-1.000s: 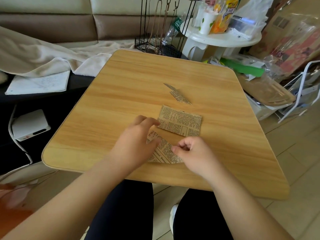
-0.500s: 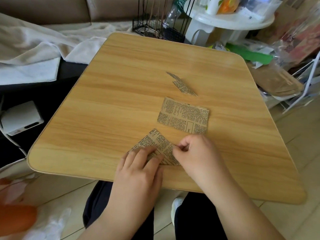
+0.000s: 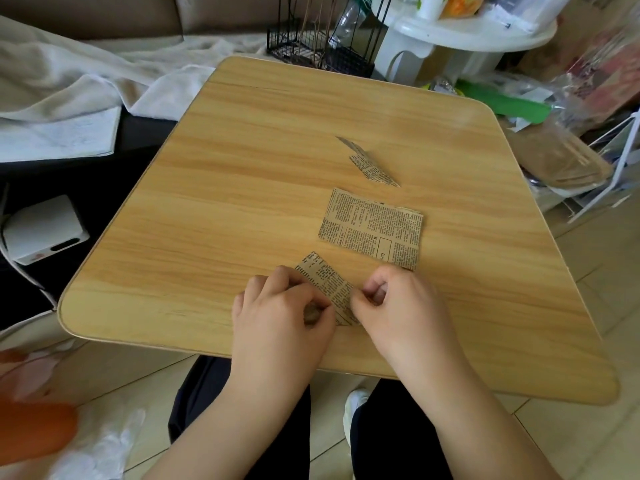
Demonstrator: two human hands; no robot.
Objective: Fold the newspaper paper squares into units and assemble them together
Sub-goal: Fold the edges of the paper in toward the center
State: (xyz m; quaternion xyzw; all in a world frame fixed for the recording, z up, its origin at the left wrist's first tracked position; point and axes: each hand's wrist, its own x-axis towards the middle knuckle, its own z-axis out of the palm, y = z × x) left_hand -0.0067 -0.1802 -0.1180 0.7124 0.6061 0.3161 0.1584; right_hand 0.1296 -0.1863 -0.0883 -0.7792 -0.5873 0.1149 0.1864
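Hands (image 3: 341,310) two, newspaper pieces (image 3: 372,228) three

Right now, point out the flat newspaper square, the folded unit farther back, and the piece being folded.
flat newspaper square (image 3: 372,229), head view, middle of its printed face.
folded unit (image 3: 372,166), head view, on its printed flap.
piece being folded (image 3: 329,284), head view, exposed strip between the hands.

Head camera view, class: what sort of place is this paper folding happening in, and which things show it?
Probably a home living room: a sofa draped with a blanket behind the wooden table, and a cluttered white side table.
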